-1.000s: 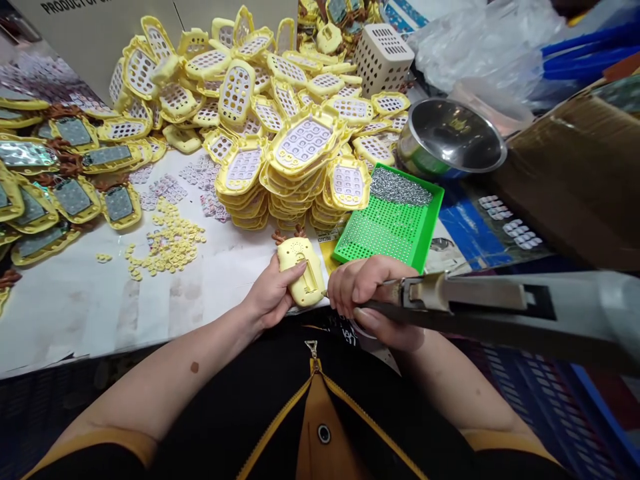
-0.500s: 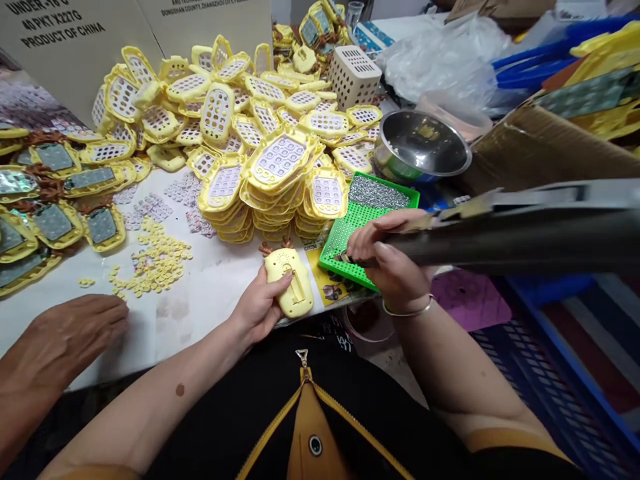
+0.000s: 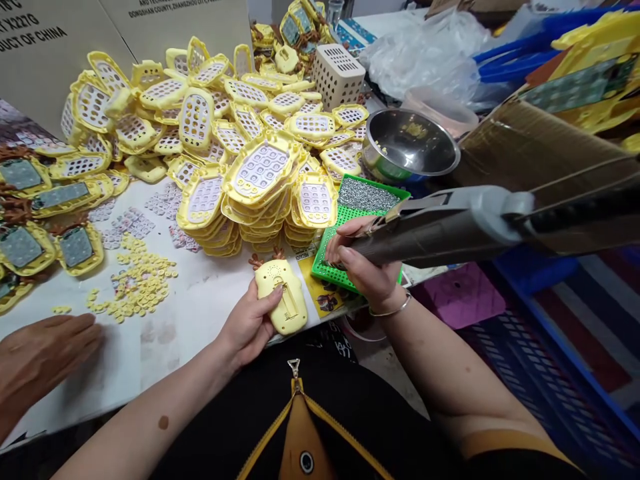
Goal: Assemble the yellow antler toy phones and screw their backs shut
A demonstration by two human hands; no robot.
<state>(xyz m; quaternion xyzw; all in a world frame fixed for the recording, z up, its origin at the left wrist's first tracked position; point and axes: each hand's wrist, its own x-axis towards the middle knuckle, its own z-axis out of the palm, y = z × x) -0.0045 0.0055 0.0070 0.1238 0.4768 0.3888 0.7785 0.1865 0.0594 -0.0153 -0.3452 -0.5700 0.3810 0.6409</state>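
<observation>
My left hand grips a yellow plastic toy phone with brown antlers, its back facing up and the battery recess uncovered. My thumb lies over that recess. Wrapped round a dark electric screwdriver with a grey lever, my right hand is over the green perforated tray. Small silver screws fill the far part of this tray. The screwdriver's tip is hard to make out against the tray and my fingers.
Stacked yellow phone fronts stand behind the toy phone, with a larger heap beyond. A metal bowl and cardboard box lie right. Small yellow pieces and another person's hand are left. A blue crate stands lower right.
The view has turned slightly right, so the table's things sit further left. The screwdriver's rear end and cord have come into view. Both hands keep their holds.
</observation>
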